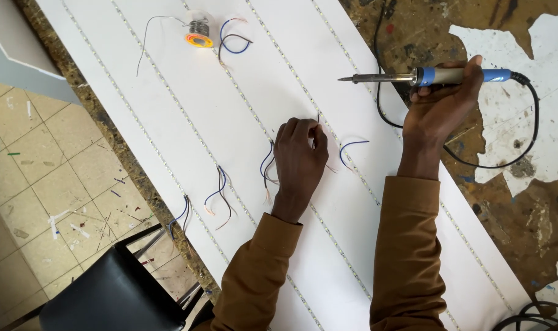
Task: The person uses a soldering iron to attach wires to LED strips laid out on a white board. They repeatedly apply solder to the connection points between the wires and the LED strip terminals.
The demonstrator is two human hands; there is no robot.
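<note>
My right hand (441,104) grips a blue-handled soldering iron (414,76), held level above the white panel (187,104), its tip pointing left. My left hand (299,159) rests on the panel with its fingertips pinched on a thin dark wire (317,120) beside an LED strip (346,162). A short blue wire (351,147) lies just right of that hand. Blue and black wire loops (267,168) sit just left of it.
More wire pairs (219,191) lie along the LED strips. A solder spool (198,32) and a loose blue wire (233,38) sit at the panel's far end. The iron's black cord (533,116) loops over the worn bench. A black stool (116,294) stands at lower left.
</note>
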